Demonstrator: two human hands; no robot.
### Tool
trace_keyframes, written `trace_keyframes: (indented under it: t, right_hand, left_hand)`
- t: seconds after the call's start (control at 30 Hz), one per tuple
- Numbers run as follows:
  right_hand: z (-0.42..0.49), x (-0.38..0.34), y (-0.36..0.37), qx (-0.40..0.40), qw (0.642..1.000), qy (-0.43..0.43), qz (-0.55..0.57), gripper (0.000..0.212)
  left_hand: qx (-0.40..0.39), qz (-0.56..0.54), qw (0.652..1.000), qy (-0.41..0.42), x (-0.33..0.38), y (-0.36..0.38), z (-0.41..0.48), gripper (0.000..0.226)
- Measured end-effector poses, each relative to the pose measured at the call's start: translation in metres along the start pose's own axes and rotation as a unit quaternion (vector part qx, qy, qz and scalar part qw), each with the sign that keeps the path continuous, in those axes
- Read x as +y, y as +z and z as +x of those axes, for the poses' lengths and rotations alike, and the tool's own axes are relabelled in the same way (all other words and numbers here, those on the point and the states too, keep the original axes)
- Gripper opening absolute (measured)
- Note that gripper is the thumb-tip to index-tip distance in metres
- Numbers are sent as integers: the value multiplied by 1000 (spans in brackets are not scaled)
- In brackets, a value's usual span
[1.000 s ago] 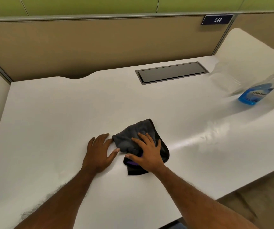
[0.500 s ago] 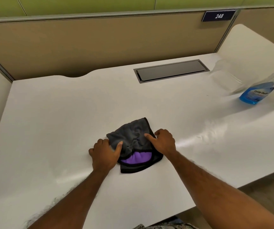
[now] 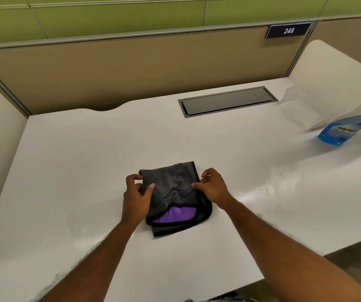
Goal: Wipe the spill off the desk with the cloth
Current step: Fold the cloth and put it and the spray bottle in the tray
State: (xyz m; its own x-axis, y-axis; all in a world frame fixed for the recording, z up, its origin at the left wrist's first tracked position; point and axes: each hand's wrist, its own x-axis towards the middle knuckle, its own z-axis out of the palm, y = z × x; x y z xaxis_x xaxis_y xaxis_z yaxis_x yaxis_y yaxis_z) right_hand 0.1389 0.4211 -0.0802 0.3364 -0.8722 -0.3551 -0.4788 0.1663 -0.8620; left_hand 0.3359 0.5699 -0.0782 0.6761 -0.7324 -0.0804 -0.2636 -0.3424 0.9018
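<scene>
A folded grey cloth [image 3: 173,188] with a black hem and a purple inner side lies on the white desk [image 3: 88,160], near the front middle. My left hand [image 3: 137,198] pinches its left edge between thumb and fingers. My right hand [image 3: 213,187] pinches its right edge the same way. A wet, shiny smear [image 3: 268,188] shows on the desk to the right of the cloth.
A spray bottle [image 3: 345,127] with blue liquid stands at the right. A dark recessed cable tray lid [image 3: 227,101] sits at the back of the desk. Beige partition panels [image 3: 131,68] enclose the back and sides. The desk's front edge drops off at the lower right.
Both hands went from lying flat on and beside the cloth to pinching its two side edges. The cloth has been folded, showing its purple side at the front.
</scene>
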Motion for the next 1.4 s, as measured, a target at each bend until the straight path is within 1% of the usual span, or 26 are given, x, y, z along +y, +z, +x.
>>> trace_keyframes:
  t: [0.1,0.2,0.3,0.47,0.53,0.67,0.7,0.73,0.8,0.83,0.87,0.9,0.97,1.1,1.27,1.4]
  right_hand:
    - [-6,-7,-12,-9,999,-31,33,38]
    - [-8,-18,-28,-4,995,-91,51,36]
    - [-6,-33,-47,2,988,-145,55,33]
    - [-3,-57,-71,-16,980,-193,52,24]
    - [-3,-64,-77,-22,978,-203,50,26]
    - [0,-75,-96,-52,974,-216,35,36]
    - [-1,-76,-102,-57,974,-218,33,39]
    - [-1,-78,-107,-57,974,-219,30,42]
    - [0,-81,-119,-52,972,-227,17,46]
    - [1,-83,-124,-52,970,-236,1,46]
    - [2,-85,-129,-53,967,-249,-20,46]
    - [3,-86,-134,-55,962,-262,-45,46]
    - [5,-88,-143,-54,950,-287,-108,49]
    - [5,-87,-153,-37,919,-331,-213,59]
    - [1,-94,-161,-1,902,-366,-227,58]
    - [-6,-103,-167,18,897,-374,-235,52]
  left_hand:
    - [27,3,999,43,4,-9,4,33]
    - [47,3,996,81,16,-16,14,35]
    - [49,-22,993,107,31,-22,26,35]
    - [32,-75,988,134,59,-23,37,26]
    - [13,-98,985,138,72,-23,39,21]
    - [-34,-76,985,148,95,-24,40,20]
    - [-53,-69,985,148,100,-24,39,24]
    - [-74,-50,984,151,104,-24,39,34]
    - [-111,35,975,188,111,-21,38,64]
    - [-120,87,965,216,114,-19,36,75]
    - [-119,131,953,244,118,-15,35,81]
    - [-108,164,943,269,122,-12,33,81]
    - [-70,205,926,308,131,-6,32,69]
    - [-23,239,911,335,145,-6,36,49]
    - [16,258,901,348,158,-12,43,35]
    - [-4,247,904,349,162,-16,50,33]
